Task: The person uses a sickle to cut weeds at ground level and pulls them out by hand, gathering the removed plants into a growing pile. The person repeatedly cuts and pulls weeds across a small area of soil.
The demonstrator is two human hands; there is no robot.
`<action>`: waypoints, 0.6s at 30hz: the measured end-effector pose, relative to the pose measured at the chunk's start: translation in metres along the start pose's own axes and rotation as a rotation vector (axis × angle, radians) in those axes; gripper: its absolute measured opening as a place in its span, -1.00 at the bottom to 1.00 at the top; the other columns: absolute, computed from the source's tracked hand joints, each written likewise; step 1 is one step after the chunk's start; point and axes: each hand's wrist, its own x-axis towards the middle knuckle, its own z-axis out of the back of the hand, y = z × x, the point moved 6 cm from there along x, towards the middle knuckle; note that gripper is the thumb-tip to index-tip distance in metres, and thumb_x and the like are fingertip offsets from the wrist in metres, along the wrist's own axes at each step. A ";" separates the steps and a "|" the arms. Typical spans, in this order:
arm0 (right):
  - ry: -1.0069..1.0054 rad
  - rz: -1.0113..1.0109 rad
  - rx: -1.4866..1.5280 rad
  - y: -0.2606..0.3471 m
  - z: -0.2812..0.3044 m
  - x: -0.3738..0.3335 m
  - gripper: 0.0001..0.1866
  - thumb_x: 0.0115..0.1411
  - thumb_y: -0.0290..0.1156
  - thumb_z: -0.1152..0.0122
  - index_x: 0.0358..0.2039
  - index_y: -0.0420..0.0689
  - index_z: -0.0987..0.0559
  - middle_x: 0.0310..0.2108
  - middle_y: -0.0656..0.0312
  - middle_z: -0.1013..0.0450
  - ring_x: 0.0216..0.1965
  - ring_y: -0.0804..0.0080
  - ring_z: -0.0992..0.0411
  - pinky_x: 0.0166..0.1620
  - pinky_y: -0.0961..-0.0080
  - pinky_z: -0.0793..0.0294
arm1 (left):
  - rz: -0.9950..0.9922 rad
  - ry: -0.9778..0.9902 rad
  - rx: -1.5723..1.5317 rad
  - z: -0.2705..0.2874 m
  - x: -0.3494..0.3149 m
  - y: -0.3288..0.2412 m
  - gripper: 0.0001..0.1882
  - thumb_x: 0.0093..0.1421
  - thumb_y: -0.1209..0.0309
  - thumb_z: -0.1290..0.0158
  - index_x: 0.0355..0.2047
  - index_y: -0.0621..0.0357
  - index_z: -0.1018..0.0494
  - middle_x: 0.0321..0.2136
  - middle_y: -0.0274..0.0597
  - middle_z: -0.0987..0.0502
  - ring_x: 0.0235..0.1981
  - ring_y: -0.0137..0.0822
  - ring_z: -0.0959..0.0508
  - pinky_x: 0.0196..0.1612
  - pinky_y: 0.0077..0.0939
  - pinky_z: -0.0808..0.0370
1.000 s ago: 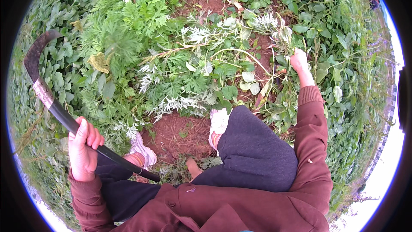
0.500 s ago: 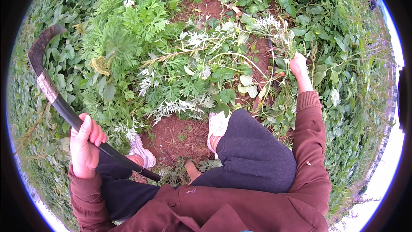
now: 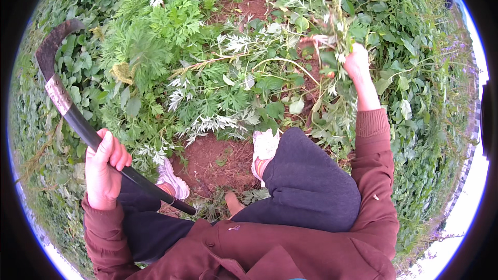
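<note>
My left hand (image 3: 105, 168) is closed around the black handle of a sickle (image 3: 83, 127). Its dark, curved blade points up and away at the far left, and the handle's end reaches down between my legs. On the right, my right hand (image 3: 357, 62) grips a bunch of weeds (image 3: 334, 33), lifted a little, with leafy stems hanging out on both sides of the fist. The bunch is partly blurred. Cut or flattened weeds with pale leaf undersides (image 3: 223, 85) lie in a heap in front of my feet.
Bare reddish soil (image 3: 215, 161) shows between my two light shoes, the right one (image 3: 265, 150) beside the heap. Tall feathery green plants (image 3: 161, 36) stand ahead on the left. Broad-leaved vines (image 3: 415, 140) cover the right side.
My right hand has moved slightly up and away, raising the bunch of weeds from the heap. The sickle and my left hand have barely shifted.
</note>
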 end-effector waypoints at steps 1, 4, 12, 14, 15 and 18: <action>-0.036 -0.005 -0.042 0.012 0.007 0.004 -0.73 0.00 -0.61 -0.04 -0.26 -0.15 -0.54 -0.36 -0.05 -0.50 -0.27 0.02 -0.49 -0.20 0.31 -0.46 | -0.004 0.013 0.004 -0.001 -0.003 -0.001 -0.85 0.22 0.33 -0.04 -0.38 0.07 -0.30 -0.75 -0.44 -0.15 -0.73 -0.51 -0.18 -0.57 -0.58 -0.22; -0.052 0.108 0.163 0.052 0.014 0.014 -0.79 0.03 -0.44 -0.21 -0.26 -0.07 -0.56 -0.38 0.04 -0.52 -0.31 0.13 -0.51 -0.20 0.35 -0.47 | 0.006 0.033 0.000 -0.001 -0.011 0.000 -0.84 0.23 0.33 -0.03 -0.41 0.05 -0.29 -0.75 -0.43 -0.16 -0.73 -0.51 -0.18 -0.57 -0.59 -0.21; 0.677 0.444 -0.194 0.131 -0.161 0.001 -0.35 -0.03 -0.50 -0.11 0.13 -0.21 -0.18 0.19 -0.07 -0.12 -0.12 0.04 -0.44 -0.02 0.28 -0.42 | 0.009 0.044 0.013 0.002 -0.011 -0.001 -0.80 0.23 0.36 -0.02 -0.47 0.09 -0.25 -0.75 -0.42 -0.17 -0.73 -0.51 -0.18 -0.58 -0.58 -0.21; 0.768 0.419 -0.334 0.122 -0.194 -0.008 -0.20 -0.07 -0.49 -0.10 0.22 -0.22 -0.05 0.29 -0.07 0.06 -0.04 0.07 -0.42 -0.01 0.24 -0.41 | 0.005 0.072 -0.001 0.001 -0.008 -0.001 -0.80 0.23 0.37 -0.02 -0.47 0.10 -0.25 -0.75 -0.41 -0.17 -0.73 -0.51 -0.19 -0.58 -0.58 -0.22; 0.781 0.371 -0.387 0.116 -0.204 -0.009 -0.17 -0.05 -0.50 -0.08 0.26 -0.20 0.01 0.30 -0.05 0.07 -0.05 0.09 -0.43 -0.02 0.25 -0.42 | 0.017 0.043 0.007 0.003 -0.007 -0.001 -0.80 0.23 0.37 -0.01 -0.47 0.10 -0.25 -0.75 -0.41 -0.17 -0.73 -0.50 -0.19 -0.58 -0.58 -0.22; 0.695 0.369 -0.484 0.105 -0.213 -0.005 -0.41 0.00 -0.49 -0.06 0.11 -0.17 -0.23 0.15 0.01 -0.17 -0.10 0.17 -0.46 -0.11 0.27 -0.45 | 0.045 0.012 -0.025 0.005 -0.003 0.000 -0.82 0.23 0.39 -0.01 -0.45 0.11 -0.26 -0.74 -0.41 -0.17 -0.73 -0.50 -0.19 -0.58 -0.58 -0.21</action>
